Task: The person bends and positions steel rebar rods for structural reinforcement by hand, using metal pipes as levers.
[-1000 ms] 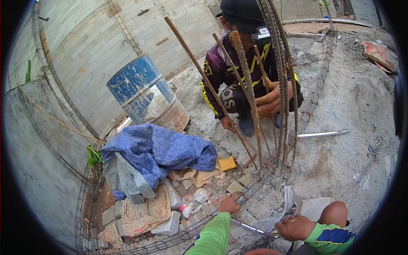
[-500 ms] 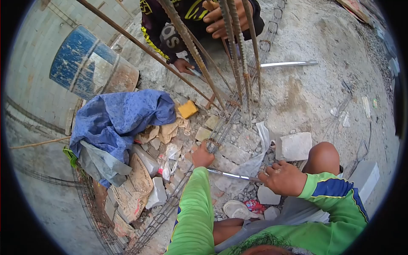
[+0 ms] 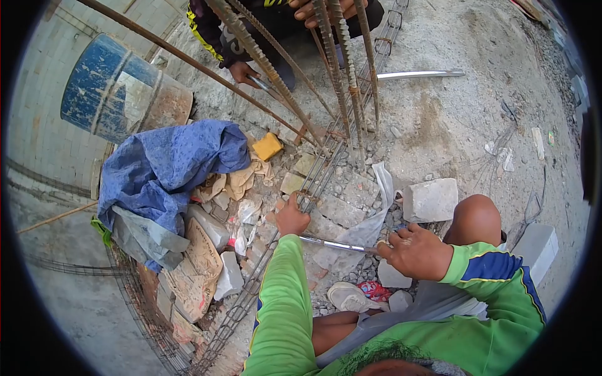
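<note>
My left hand (image 3: 291, 217) grips a rusty stirrup on the rebar cage (image 3: 313, 182) that lies flat among the rubble. My right hand (image 3: 417, 249) is closed around the handle end of a shiny metal bar (image 3: 332, 244) that reaches left toward the left hand. Both sleeves are green. Opposite me a person in a dark jacket with yellow stripes crouches, one hand (image 3: 241, 72) holding a tool low down and the other (image 3: 326, 9) gripping the upright rebars (image 3: 342, 88).
A blue tarp (image 3: 166, 169) and torn cement bags (image 3: 200, 257) lie at the left, with a blue rusty drum (image 3: 119, 88) behind. A concrete block (image 3: 431, 199) sits by my knee. A steel pipe (image 3: 417, 74) lies on the sandy ground, a yellow sponge (image 3: 268, 146) nearby.
The view has tilted down, so the other person is now mostly out of frame. My hands stay on the stirrup and the metal bar; the right hand has edged slightly up.
</note>
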Available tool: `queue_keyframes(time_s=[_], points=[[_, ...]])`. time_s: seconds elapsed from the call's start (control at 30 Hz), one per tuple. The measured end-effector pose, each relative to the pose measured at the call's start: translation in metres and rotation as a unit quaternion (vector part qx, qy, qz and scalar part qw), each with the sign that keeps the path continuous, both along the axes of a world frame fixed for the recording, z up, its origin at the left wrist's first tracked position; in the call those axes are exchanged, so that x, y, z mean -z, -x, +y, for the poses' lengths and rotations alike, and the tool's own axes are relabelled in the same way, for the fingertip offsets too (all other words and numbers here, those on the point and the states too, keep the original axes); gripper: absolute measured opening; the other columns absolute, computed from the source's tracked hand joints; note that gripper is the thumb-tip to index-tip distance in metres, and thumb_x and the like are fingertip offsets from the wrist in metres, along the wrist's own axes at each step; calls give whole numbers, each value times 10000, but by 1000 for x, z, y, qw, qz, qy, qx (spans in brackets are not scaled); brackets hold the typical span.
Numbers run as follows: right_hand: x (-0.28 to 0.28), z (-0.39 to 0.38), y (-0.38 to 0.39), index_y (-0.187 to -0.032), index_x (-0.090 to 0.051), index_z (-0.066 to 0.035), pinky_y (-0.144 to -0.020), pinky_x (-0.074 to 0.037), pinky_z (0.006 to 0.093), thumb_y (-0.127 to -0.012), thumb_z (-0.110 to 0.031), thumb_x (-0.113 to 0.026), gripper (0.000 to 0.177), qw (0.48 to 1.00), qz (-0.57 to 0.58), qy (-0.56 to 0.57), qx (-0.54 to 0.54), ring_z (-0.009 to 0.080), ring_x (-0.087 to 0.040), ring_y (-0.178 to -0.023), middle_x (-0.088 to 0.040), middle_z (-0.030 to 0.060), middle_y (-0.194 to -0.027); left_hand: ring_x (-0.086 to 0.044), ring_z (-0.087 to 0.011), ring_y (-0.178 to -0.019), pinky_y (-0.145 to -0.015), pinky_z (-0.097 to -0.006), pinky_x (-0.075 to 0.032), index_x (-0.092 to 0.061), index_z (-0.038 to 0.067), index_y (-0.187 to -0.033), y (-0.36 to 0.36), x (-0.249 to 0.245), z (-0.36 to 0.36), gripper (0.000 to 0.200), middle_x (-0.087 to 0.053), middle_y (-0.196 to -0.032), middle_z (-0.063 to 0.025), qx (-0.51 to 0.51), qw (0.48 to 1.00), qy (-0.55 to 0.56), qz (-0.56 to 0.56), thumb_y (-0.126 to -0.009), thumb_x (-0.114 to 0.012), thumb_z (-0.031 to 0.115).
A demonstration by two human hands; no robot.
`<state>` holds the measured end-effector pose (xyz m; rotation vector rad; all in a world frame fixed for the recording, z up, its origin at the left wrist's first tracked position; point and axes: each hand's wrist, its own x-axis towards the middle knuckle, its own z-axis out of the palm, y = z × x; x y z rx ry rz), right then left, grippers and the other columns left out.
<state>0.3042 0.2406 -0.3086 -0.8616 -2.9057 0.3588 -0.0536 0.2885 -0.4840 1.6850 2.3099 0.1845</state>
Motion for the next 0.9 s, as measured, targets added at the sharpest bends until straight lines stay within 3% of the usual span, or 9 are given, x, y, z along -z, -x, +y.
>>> queue_keyframes(time_s=[0.17, 0.23, 0.53, 0.7, 0.83, 0.87, 0.9], points=[[-7, 2, 1, -1024, -679, -69, -702, -495, 376, -837, -161, -600, 223, 1000, -8, -7, -5, 241, -672, -774, -654, 73, -805, -662, -341, -938, -829, -500, -453, -528, 176, -1385, 2, 1, -1, 743, -709, -918, -73, 3, 1000, -2, -7, -654, -660, 158], [-9, 2, 2, -1040, -679, -82, -702, -491, 372, -844, -162, -596, 227, 1000, -19, -3, -10, 233, -668, -778, -646, 63, -805, -683, -419, -927, -800, -511, -533, -511, 193, -1374, 4, 0, -2, 709, -708, -1069, -201, 29, 999, -19, 7, -679, -652, 180], [-6, 3, 7, -1029, -659, -96, -694, -494, 366, -862, -167, -584, 196, 999, -24, 2, -22, 220, -668, -785, -646, 53, -827, -682, -421, -928, -807, -506, -537, -505, 166, -1384, 8, 5, 0, 717, -691, -1129, -203, 12, 1000, 7, -16, -680, -637, 185], [-3, 1, 7, -1155, -650, -100, -736, -506, 367, -883, -197, -608, 292, 998, -59, 8, -23, 221, -662, -795, -615, 40, -839, -678, -414, -952, -823, -497, -539, -499, 157, -1391, 11, 9, -1, 733, -682, -1145, -206, 19, 999, 5, -27, -672, -639, 192], [-4, -1, 9, -1048, -667, -95, -690, -494, 364, -868, -184, -575, 222, 999, -39, 31, -17, 216, -678, -769, -658, 52, -810, -680, -402, -931, -805, -498, -542, -506, 151, -1383, 11, 7, -7, 737, -693, -1132, -173, 50, 998, -37, 3, -659, -640, 183], [7, -6, 8, -1014, -665, -97, -695, -494, 361, -856, -193, -581, 203, 1000, -19, -17, -12, 219, -687, -778, -669, 54, -810, -682, -405, -925, -792, -504, -544, -521, 140, -1367, 8, 1, -3, 747, -703, -1115, -166, 40, 999, -1, 26, -632, -653, 169], [11, -9, 8, -977, -670, -105, -717, -502, 362, -850, -197, -586, 178, 999, -33, 9, -5, 227, -698, -801, -680, 62, -828, -681, -419, -912, -780, -515, -541, -533, 130, -1355, 12, 11, -4, 759, -710, -1075, -188, 63, 997, -47, -15, -607, -662, 138]])
